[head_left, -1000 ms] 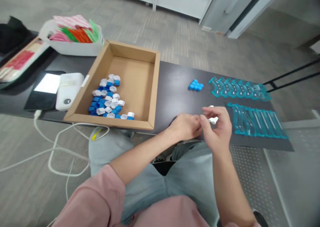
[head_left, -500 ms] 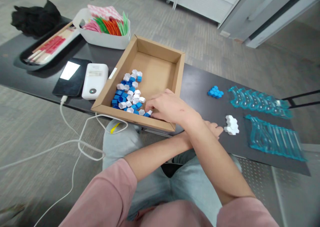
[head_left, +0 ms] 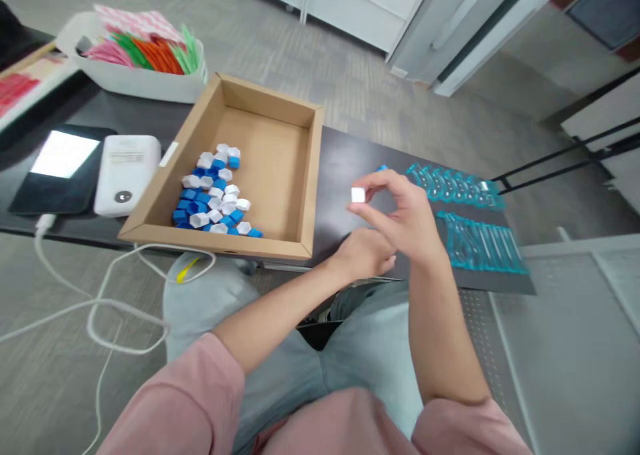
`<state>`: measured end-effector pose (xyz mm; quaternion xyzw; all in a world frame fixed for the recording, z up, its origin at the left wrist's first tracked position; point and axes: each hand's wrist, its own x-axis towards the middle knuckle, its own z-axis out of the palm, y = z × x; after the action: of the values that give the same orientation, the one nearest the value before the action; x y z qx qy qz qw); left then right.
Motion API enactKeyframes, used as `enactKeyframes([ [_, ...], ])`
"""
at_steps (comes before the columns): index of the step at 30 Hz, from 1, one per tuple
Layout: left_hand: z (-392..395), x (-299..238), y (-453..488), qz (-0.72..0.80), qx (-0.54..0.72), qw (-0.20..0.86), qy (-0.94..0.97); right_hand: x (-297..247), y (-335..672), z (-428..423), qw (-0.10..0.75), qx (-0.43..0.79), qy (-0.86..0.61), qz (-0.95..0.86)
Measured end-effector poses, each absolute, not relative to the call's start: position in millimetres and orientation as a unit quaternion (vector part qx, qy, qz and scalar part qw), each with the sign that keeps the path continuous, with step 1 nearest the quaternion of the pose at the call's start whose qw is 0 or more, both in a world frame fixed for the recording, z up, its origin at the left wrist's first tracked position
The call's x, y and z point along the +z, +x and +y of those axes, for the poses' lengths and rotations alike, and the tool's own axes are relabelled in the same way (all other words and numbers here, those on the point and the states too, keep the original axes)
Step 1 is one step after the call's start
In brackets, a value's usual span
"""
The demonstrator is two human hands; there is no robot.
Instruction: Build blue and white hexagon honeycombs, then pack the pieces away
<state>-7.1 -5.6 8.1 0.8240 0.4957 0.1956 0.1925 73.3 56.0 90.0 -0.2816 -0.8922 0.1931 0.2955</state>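
Observation:
My right hand (head_left: 395, 208) is raised above the table, pinching a small white hexagonal block (head_left: 358, 195) between thumb and fingertips. Just below it, my left hand (head_left: 367, 251) rests at the table's front edge with its fingers curled under; whatever they may hold is hidden. Loose blue and white hexagonal blocks (head_left: 215, 198) lie in the left part of a shallow cardboard box (head_left: 314, 188). Past my right fingers only a bit of the blue block cluster (head_left: 383, 167) shows. The white cluster is out of sight, apparently behind my right hand and wrist.
Two clear teal plastic trays (head_left: 455, 187) lie at the table's right end. Left of the box are a white power bank (head_left: 127, 175), a phone (head_left: 60, 168) with a white cable (head_left: 95, 301), and a white basket (head_left: 135, 85) of colourful sticks.
My right hand has come out of the box and moved right, now with a white block in its fingertips. My left hand stays by the table edge. The view has shifted right.

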Motion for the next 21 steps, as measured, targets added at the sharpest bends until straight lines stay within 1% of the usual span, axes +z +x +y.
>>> enactKeyframes([
  [3,-6.6,7.1,-6.3,0.466,0.217,0.177,0.839,69.8,146.4,61.8,0.372,0.099,-0.403,-0.83],
  [5,-5.1,3.9,-4.5,0.466,0.21,0.17,0.843,51.8,187.1,59.0,0.381,0.059,-0.46,-0.8],
  [9,-1.3,-0.5,-1.8,0.474,0.184,0.172,0.844,17.9,225.9,40.5,0.344,0.027,-0.5,-0.794],
  [13,-0.9,2.3,-1.8,0.484,0.166,0.176,0.841,-2.1,220.8,29.0,0.297,0.031,-0.529,-0.795],
  [18,-1.0,4.2,-0.8,0.495,0.15,0.171,0.839,-12.3,205.2,30.7,0.287,0.049,-0.545,-0.786],
  [21,-0.5,2.8,-0.3,0.491,0.149,0.168,0.842,-14.6,201.4,28.4,0.283,0.035,-0.548,-0.787],
])
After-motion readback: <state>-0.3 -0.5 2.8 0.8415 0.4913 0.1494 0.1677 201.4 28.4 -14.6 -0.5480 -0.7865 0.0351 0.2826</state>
